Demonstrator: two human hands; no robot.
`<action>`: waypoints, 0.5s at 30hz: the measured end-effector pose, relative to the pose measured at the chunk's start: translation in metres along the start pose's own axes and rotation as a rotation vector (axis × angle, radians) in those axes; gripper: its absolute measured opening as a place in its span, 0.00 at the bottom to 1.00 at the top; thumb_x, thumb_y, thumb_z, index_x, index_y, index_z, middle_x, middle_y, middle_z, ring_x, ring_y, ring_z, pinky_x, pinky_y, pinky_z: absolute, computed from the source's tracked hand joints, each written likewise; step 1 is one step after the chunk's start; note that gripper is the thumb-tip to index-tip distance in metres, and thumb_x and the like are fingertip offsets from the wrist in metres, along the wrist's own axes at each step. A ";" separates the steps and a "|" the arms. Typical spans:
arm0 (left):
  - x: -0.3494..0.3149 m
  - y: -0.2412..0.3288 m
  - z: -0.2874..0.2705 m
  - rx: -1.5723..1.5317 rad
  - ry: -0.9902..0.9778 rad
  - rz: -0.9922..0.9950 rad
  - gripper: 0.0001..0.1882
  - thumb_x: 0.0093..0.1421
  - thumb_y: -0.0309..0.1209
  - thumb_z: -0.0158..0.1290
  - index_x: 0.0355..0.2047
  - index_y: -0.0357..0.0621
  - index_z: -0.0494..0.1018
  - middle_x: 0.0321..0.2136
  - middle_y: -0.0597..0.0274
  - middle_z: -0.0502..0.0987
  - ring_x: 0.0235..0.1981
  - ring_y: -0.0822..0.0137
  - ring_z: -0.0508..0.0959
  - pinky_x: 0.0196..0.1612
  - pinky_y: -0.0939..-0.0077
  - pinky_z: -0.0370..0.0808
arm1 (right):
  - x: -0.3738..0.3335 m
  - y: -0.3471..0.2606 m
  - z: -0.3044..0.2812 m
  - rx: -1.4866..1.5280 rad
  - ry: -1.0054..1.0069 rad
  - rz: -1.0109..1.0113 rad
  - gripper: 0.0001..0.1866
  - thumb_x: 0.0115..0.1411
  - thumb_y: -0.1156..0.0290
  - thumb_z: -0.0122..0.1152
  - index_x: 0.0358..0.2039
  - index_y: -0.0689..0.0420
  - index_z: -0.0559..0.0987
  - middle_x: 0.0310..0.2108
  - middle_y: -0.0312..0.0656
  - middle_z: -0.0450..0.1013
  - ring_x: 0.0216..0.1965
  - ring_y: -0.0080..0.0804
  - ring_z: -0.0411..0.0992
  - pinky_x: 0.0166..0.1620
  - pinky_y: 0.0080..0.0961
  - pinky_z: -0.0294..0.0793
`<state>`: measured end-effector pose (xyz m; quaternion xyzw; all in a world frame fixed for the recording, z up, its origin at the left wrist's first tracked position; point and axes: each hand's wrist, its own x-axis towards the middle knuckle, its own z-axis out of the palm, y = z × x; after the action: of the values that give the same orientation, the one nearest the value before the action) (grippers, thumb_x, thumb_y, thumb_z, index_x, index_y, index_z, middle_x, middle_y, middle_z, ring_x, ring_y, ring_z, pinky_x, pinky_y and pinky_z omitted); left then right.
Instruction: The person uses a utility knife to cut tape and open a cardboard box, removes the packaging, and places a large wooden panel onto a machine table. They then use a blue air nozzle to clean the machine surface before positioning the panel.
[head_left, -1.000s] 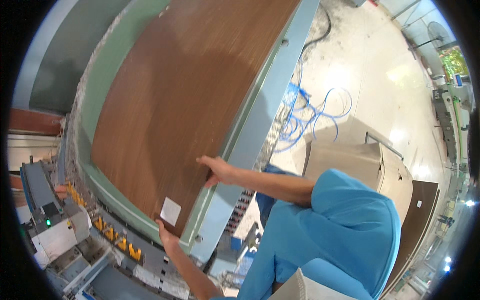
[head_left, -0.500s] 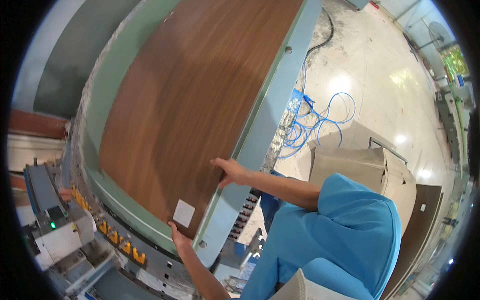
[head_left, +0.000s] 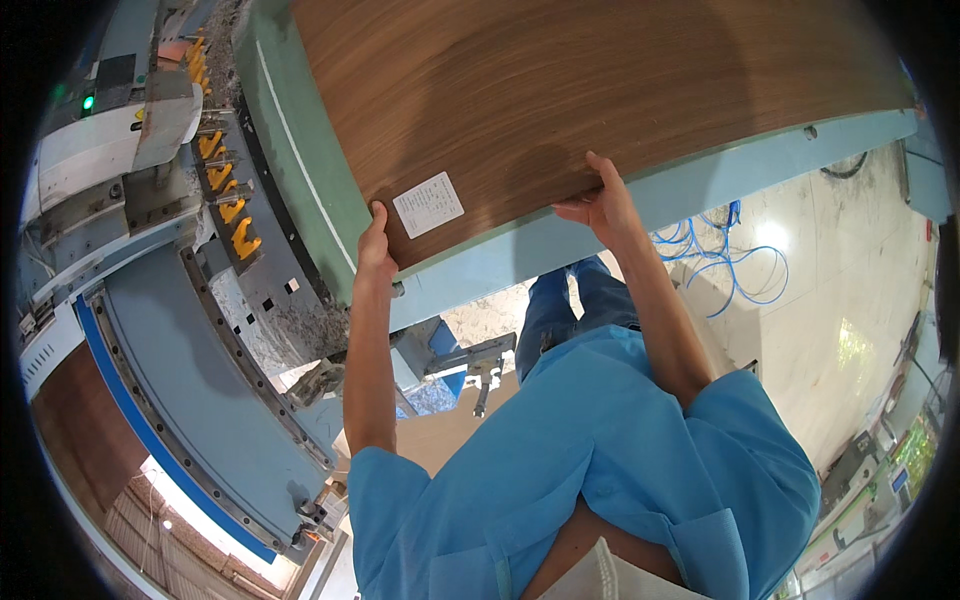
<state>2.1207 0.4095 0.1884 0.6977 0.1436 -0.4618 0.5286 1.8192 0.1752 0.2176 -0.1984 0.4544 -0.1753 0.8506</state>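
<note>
A brown wood-grain panel (head_left: 540,80) lies flat on a green machine bed (head_left: 300,130). A white printed label (head_left: 428,205) is stuck near its near left corner. At that corner my left hand (head_left: 375,245) grips the panel's edge, thumb on the rim beside the label; its other fingers are mostly hidden. Farther right along the near edge, my right hand (head_left: 607,208) holds the panel, one digit stretched onto the top face and the others at the edge.
A light blue machine beam (head_left: 700,175) runs along the near side. Yellow tool forks (head_left: 230,205) line the left, beside a machine unit with a green light (head_left: 89,103). A blue hose (head_left: 735,270) lies coiled on the pale floor (head_left: 800,330) at right.
My view has turned, so the panel's near edge now runs across in front of me. Both hands stay at the panel's edge near the label.
</note>
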 end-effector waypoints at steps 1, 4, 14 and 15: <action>-0.002 0.003 0.001 0.009 0.026 -0.024 0.34 0.67 0.52 0.45 0.61 0.37 0.60 0.59 0.51 0.66 0.59 0.55 0.68 0.60 0.54 0.67 | 0.002 0.002 0.002 0.005 -0.002 -0.016 0.37 0.62 0.50 0.52 0.59 0.69 0.59 0.51 0.64 0.66 0.46 0.48 0.75 0.39 0.35 0.82; -0.009 0.013 0.002 0.163 -0.006 -0.004 0.34 0.66 0.52 0.46 0.60 0.35 0.62 0.59 0.47 0.67 0.60 0.55 0.66 0.62 0.57 0.63 | 0.004 -0.002 -0.001 -0.011 0.024 -0.004 0.35 0.62 0.49 0.52 0.55 0.70 0.64 0.48 0.60 0.70 0.42 0.44 0.77 0.36 0.32 0.81; -0.012 0.105 0.054 0.898 0.092 0.753 0.28 0.66 0.43 0.50 0.57 0.34 0.65 0.58 0.44 0.66 0.58 0.50 0.66 0.61 0.62 0.62 | -0.041 -0.073 -0.073 -1.023 0.271 -0.152 0.22 0.63 0.53 0.56 0.36 0.63 0.79 0.24 0.45 0.77 0.28 0.32 0.78 0.32 0.30 0.77; -0.008 0.107 0.076 0.915 0.003 0.737 0.27 0.66 0.43 0.49 0.57 0.35 0.65 0.58 0.46 0.66 0.59 0.53 0.67 0.60 0.63 0.63 | -0.052 -0.068 -0.084 -1.134 0.316 -0.271 0.22 0.62 0.54 0.55 0.35 0.64 0.79 0.25 0.50 0.77 0.29 0.41 0.78 0.35 0.37 0.76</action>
<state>2.1529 0.3027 0.2584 0.8593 -0.3218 -0.2616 0.2993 1.7131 0.1266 0.2458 -0.6486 0.5685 -0.0400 0.5045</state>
